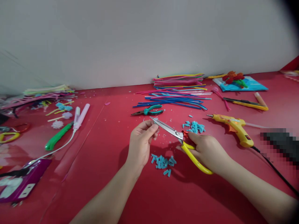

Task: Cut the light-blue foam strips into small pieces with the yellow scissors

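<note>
My right hand [209,151] is wrapped round the handles of yellow-handled scissors [170,130], whose blades point up and to the left. At the blade tips, my left hand [141,140] is closed in a pinch; whatever its fingers hold is too small and hidden to make out. Below the blades lies a loose heap of short light-blue fuzzy pieces [162,161]. Beyond my right hand sits another heap of small light-blue pieces [197,127], their ends looking more tapered.
Behind my hands lie teal-handled pliers [150,110] and bundles of coloured pipe cleaners [178,82]. A yellow glue gun [231,124] with a black cord rests at right. On the left are a pink hair straightener [81,116], a green-handled tool [58,137] and a purple box [30,180].
</note>
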Motion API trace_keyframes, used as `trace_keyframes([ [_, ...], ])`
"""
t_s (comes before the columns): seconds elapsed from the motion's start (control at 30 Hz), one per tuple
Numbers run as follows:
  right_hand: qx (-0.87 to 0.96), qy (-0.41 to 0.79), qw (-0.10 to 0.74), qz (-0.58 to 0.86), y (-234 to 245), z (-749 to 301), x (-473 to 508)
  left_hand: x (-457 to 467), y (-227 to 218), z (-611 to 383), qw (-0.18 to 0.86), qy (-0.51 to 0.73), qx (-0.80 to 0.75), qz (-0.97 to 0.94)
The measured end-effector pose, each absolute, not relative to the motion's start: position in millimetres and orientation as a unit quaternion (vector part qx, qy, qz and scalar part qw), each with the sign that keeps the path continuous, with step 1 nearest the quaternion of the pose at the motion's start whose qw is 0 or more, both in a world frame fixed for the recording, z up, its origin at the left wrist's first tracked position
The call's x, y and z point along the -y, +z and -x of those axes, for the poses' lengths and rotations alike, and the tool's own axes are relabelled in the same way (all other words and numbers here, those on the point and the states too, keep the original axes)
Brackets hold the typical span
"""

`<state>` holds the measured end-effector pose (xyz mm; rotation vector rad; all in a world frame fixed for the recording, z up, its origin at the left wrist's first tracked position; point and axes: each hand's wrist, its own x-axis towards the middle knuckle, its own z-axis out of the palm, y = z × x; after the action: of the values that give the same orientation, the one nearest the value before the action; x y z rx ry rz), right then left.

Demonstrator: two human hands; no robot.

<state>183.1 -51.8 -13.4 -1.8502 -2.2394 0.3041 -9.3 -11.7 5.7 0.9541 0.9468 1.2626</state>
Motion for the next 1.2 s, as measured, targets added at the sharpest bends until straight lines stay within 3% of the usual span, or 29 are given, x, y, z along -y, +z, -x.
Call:
trace_keyframes([
  [0.17,0.688,0.263,0.234,0.635,-6,-172,46,13,4,5,0.581,0.493,-0.469,-0.447],
  [0.4,0.555,0.460,0.385,0.575,3,-157,44,25,3,-11,0.468,0.395,-0.486,-0.623],
  [0.57,0.548,0.473,0.384,0.573,4,-158,45,31,4,-15,0.431,0.362,-0.466,-0.683],
  [0.77,0.540,0.547,0.391,0.507,4,-164,46,29,3,-11,0.686,0.303,-0.422,-0.509],
  [0.87,0.540,0.571,0.398,0.473,3,-166,44,27,2,-9,0.739,0.283,-0.409,-0.454],
  [1.0,0.526,0.578,0.408,0.472,0,-168,41,26,3,-8,0.732,0.289,-0.407,-0.464],
  [1.2,0.527,0.547,0.377,0.530,3,-169,42,28,4,-12,0.606,0.319,-0.469,-0.558],
])
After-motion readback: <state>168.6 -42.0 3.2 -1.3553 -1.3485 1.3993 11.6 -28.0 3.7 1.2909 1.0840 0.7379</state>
